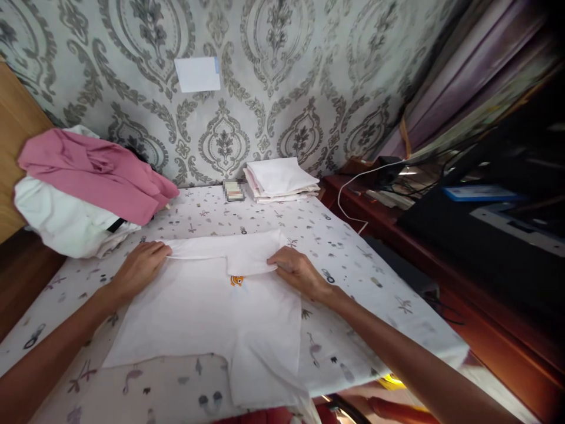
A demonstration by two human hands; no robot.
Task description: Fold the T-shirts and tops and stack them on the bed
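Observation:
A white T-shirt (189, 318) with a small orange fish print lies spread on the patterned cloth in front of me. Its far side is folded over toward me, and one sleeve hangs past the near edge. My left hand (143, 265) grips the shirt's far left corner, with the fingertips closed on the fabric. On the other side, my right hand (300, 274) pinches the edge of the folded-over sleeve between thumb and fingers, just right of the fish print.
A folded stack of white clothes (282, 179) lies by the wall, beside a small blurred packet (233, 190). Pink and white clothes (99, 176) are heaped at the left. To the right stands a dark red wooden desk (468, 306) with a white cable (342, 197).

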